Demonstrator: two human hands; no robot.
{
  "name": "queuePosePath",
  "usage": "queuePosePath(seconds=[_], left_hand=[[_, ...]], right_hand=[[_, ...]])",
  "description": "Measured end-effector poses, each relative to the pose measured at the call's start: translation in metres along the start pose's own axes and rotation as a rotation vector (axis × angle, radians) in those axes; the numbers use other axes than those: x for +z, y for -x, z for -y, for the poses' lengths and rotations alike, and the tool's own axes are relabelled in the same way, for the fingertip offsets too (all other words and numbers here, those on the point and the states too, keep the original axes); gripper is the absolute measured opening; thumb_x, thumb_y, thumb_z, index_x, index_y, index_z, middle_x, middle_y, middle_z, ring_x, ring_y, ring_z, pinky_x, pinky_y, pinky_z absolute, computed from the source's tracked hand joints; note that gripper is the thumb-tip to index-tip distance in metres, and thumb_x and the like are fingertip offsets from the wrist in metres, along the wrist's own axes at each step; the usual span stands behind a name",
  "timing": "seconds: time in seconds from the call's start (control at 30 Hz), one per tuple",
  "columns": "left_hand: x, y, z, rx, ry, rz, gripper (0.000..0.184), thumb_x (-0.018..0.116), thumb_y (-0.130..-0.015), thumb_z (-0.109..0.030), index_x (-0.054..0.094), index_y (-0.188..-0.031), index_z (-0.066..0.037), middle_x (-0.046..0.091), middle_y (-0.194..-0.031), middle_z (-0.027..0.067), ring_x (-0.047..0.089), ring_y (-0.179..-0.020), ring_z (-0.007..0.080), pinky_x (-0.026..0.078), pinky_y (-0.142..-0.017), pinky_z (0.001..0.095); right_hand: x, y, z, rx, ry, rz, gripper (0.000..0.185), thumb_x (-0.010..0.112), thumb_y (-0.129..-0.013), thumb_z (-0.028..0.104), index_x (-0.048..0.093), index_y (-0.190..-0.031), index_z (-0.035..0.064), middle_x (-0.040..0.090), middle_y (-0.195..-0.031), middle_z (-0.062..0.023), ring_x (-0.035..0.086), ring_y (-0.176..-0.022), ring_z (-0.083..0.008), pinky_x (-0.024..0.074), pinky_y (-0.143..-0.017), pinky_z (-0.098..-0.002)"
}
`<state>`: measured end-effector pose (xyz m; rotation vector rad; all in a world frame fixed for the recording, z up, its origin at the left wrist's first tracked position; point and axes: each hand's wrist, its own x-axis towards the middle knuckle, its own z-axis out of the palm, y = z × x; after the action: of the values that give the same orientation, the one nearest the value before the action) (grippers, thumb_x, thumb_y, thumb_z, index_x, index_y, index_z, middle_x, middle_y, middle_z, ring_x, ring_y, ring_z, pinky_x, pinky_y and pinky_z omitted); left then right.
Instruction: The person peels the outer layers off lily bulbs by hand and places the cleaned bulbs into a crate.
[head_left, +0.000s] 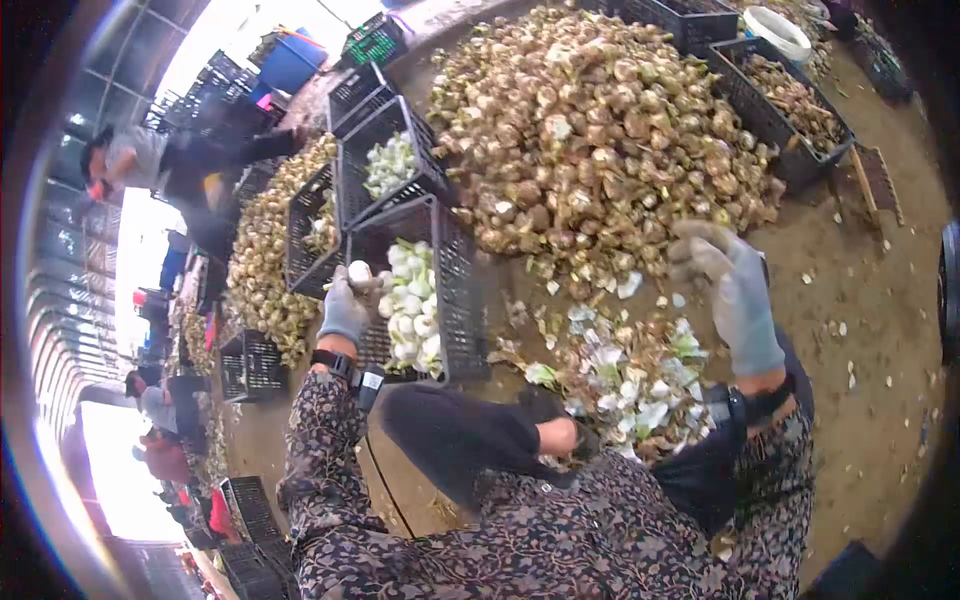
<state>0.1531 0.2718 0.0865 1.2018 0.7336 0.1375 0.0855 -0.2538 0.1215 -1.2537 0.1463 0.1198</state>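
Observation:
My left hand [345,312], in a grey work glove, is closed around a peeled white garlic bulb [359,271] above the left edge of a black crate. Clean white garlic bulbs [410,305] fill much of that crate [447,290]. My right hand [735,295], also gloved, hovers at the lower right edge of a big heap of unpeeled brown garlic [590,130]. Its fingers are bent, slightly blurred and apart, with nothing visible in them. Peeled-off garlic skins [640,385] lie on the ground between my arms.
Another crate with white garlic [390,165] adjoins mine. At upper right stand a crate of brown scraps [790,105] and a white bucket [777,33]. A co-worker [190,165] leans over a second garlic pile [270,255] at left. My knee [455,435] is near the crate.

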Motion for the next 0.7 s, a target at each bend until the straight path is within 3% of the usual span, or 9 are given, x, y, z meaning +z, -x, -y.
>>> queuePosePath(seconds=[0.13, 0.2, 0.27, 0.37, 0.43, 0.5, 0.53, 0.63, 0.7], left_hand=[[0.006, -0.101, -0.078, 1.204, -1.119, 0.13, 0.027, 0.051, -0.094, -0.024, 0.056, -0.104, 0.001, 0.061, -0.088, 0.0065, 0.061, -0.08, 0.0198, 0.054, -0.07, 0.0315], [0.071, -0.08, -0.119, 1.261, -0.869, 0.169, 0.023, 0.052, -0.093, -0.02, 0.056, -0.102, 0.0, 0.061, -0.086, 0.0059, 0.061, -0.08, 0.0195, 0.053, -0.069, 0.0327], [0.131, -0.084, -0.119, 0.811, -0.376, 0.145, 0.018, 0.055, -0.09, -0.018, 0.057, -0.099, -0.003, 0.062, -0.085, 0.0052, 0.062, -0.081, 0.019, 0.053, -0.069, 0.0341], [0.157, -0.158, -0.042, 1.733, -1.626, 0.071, 0.009, 0.057, -0.083, -0.011, 0.062, -0.089, -0.008, 0.063, -0.084, 0.0115, 0.062, -0.077, 0.0252, 0.05, -0.066, 0.0353], [0.201, -0.159, 0.069, 1.844, -2.157, 0.154, 0.011, 0.054, -0.082, -0.007, 0.065, -0.085, -0.009, 0.062, -0.082, 0.0102, 0.062, -0.077, 0.0248, 0.049, -0.066, 0.0365], [0.217, -0.123, 0.207, 1.197, -1.395, 0.626, 0.016, 0.052, -0.084, -0.008, 0.062, -0.097, -0.009, 0.062, -0.082, 0.0044, 0.061, -0.078, 0.0193, 0.049, -0.061, 0.0302], [0.23, -0.07, 0.243, 1.567, -2.026, 0.639, 0.017, 0.048, -0.087, -0.007, 0.062, -0.097, -0.008, 0.062, -0.082, 0.0041, 0.061, -0.074, 0.0192, 0.049, -0.059, 0.029], [0.237, 0.023, 0.349, 0.299, -1.457, 0.901, 0.03, 0.063, -0.076, -0.016, 0.062, -0.106, -0.011, 0.061, -0.114, 0.0136, 0.061, -0.098, 0.034, 0.051, -0.08, 0.0416], [0.233, 0.061, 0.398, 0.343, -1.726, 0.912, 0.034, 0.066, -0.074, -0.014, 0.06, -0.108, -0.011, 0.057, -0.117, 0.0153, 0.061, -0.097, 0.0358, 0.051, -0.083, 0.0413]], right_hand=[[-0.006, -0.01, -0.009, 0.022, -0.023, -0.006, 0.033, 0.058, -0.089, 0.019, 0.056, -0.117, -0.0004, 0.065, -0.093, -0.0071, 0.062, -0.074, -0.0111, 0.0495, -0.062, -0.0229], [-0.016, -0.009, -0.012, 0.023, -0.029, -0.032, 0.034, 0.058, -0.09, 0.021, 0.056, -0.116, 0.0, 0.065, -0.093, -0.0073, 0.062, -0.076, -0.0111, 0.0487, -0.062, -0.0227], [-0.019, -0.013, 0.0, 0.014, -0.041, -0.111, 0.033, 0.058, -0.09, 0.02, 0.056, -0.116, 0.0, 0.065, -0.092, -0.0075, 0.062, -0.076, -0.0116, 0.0485, -0.061, -0.0228], [-0.026, -0.018, 0.016, -0.046, -0.099, -0.211, 0.033, 0.057, -0.091, 0.02, 0.056, -0.117, -0.0002, 0.065, -0.093, -0.008, 0.062, -0.075, -0.0122, 0.0484, -0.061, -0.0229], [-0.036, -0.019, 0.015, -0.077, -0.149, -0.282, 0.032, 0.056, -0.092, 0.02, 0.056, -0.117, -0.0004, 0.065, -0.094, -0.0083, 0.062, -0.074, -0.0124, 0.0485, -0.061, -0.0228], [-0.048, -0.021, 0.01, -0.134, -0.189, -0.283, 0.032, 0.054, -0.093, 0.021, 0.057, -0.117, -0.0005, 0.065, -0.096, -0.0088, 0.062, -0.074, -0.0127, 0.0495, -0.062, -0.0234], [-0.051, -0.02, 0.011, -0.127, -0.233, -0.261, 0.033, 0.055, -0.093, 0.02, 0.057, -0.117, -0.0007, 0.065, -0.095, -0.009, 0.063, -0.075, -0.013, 0.0506, -0.063, -0.0241], [-0.049, -0.016, 0.014, -0.089, -0.172, -0.336, 0.033, 0.056, -0.092, 0.021, 0.057, -0.118, -0.0009, 0.066, -0.094, -0.0091, 0.063, -0.074, -0.0133, 0.0515, -0.064, -0.0249], [-0.049, -0.014, 0.013, -0.085, -0.179, -0.342, 0.034, 0.057, -0.092, 0.022, 0.057, -0.117, -0.001, 0.066, -0.094, -0.009, 0.063, -0.074, -0.0136, 0.0516, -0.065, -0.0251]])
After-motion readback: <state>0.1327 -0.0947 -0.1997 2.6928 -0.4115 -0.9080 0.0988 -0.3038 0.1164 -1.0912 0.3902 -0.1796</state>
